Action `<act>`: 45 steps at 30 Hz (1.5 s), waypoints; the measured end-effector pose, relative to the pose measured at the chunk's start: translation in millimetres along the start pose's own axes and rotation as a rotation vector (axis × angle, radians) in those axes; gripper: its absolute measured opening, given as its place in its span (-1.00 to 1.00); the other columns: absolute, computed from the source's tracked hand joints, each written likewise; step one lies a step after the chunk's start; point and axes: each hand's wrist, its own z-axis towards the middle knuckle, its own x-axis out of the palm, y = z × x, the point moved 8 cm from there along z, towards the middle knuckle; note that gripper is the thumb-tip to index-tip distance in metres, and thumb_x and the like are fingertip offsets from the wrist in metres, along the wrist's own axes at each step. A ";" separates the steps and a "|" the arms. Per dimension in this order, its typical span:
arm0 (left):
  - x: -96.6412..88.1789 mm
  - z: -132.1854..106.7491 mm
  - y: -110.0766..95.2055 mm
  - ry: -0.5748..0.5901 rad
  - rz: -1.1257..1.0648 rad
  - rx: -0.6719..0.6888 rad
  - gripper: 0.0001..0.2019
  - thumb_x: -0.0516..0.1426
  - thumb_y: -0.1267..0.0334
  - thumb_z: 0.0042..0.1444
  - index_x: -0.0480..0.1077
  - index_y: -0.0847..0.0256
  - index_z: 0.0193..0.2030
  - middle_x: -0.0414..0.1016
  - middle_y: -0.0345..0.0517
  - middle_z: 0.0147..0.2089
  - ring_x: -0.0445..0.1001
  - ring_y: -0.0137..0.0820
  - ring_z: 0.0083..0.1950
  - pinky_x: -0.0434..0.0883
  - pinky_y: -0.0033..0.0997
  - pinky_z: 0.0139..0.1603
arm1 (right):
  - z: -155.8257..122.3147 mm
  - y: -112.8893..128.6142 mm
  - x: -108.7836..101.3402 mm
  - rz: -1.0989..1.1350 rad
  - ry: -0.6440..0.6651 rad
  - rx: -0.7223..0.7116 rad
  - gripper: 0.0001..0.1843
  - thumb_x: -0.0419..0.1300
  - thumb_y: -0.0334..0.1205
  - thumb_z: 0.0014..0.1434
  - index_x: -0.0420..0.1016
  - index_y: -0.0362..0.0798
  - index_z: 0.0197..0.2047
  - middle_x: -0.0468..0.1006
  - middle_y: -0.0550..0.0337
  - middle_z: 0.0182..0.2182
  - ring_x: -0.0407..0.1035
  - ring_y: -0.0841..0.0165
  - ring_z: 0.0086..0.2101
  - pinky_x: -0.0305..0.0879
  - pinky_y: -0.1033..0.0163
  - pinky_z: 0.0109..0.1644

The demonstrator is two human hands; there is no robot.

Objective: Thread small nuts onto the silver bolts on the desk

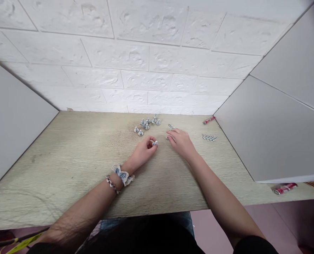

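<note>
Head view puts a small silver fastener [155, 143] at the centre of things: you pinch it between the thumb and fingertips of your left hand [143, 152], whose fingers are curled in tight around it. It sits just above the worktop [66, 158], a little back from the middle and closer to the rear edge than to the front edge. What kind of fastener it is, the picture is too small to tell.

Your right hand [181, 140] lies just beside it, palm down on the worktop, fingers loosely spread and nearly flat. Its fingertips reach toward a few tiny silver pieces [171, 126] lying close to the rear edge; whether they touch one, or hold anything under the palm, you cannot tell.

Behind your left hand, near the rear edge, a loose cluster of silver fasteners [147, 124] is scattered, heads down and stems up. Toward the right edge a short row of screws [209, 137] lies side by side, well apart from both hands. A red object [208, 120] rests in the rear right corner, against the grey side panel [265, 141]. Another red object [285, 188] lies at the front right corner.

Your left wrist carries a lace-trimmed scrunchie [123, 175] and, just behind it, a chain bracelet [112, 183].
</note>
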 end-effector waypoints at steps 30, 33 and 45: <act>-0.3 -1.4 -14.5 0.011 0.276 0.102 -0.77 -0.01 0.31 0.06 0.45 0.21 -0.22 0.44 -0.24 -0.43 0.29 -0.48 -0.45 0.21 -0.50 -0.37 | -3.9 28.6 8.7 0.430 0.078 -0.116 -0.81 0.09 -0.37 0.08 0.47 -0.05 -0.23 0.50 0.20 -0.35 0.36 0.43 -0.35 0.25 0.34 -0.25; -1.0 -1.9 -13.3 0.001 0.284 0.091 -0.78 0.00 0.28 0.07 0.45 0.21 -0.26 0.43 -0.25 -0.45 0.28 -0.49 -0.46 0.19 -0.51 -0.40 | -4.1 29.2 9.0 0.413 0.089 -0.145 -0.80 0.08 -0.38 0.11 0.47 -0.05 -0.21 0.51 0.18 -0.31 0.37 0.42 -0.30 0.25 0.33 -0.20; 2.5 -4.6 -21.0 -0.010 0.264 0.124 -0.76 -0.01 0.20 0.10 0.46 0.21 -0.27 0.38 -0.28 -0.50 0.23 -0.51 -0.48 0.16 -0.52 -0.43 | -6.2 29.9 2.1 0.203 0.083 -0.130 -0.84 0.04 -0.18 0.21 0.37 -0.07 -0.29 0.47 0.17 -0.34 0.31 0.36 -0.30 0.14 0.31 -0.26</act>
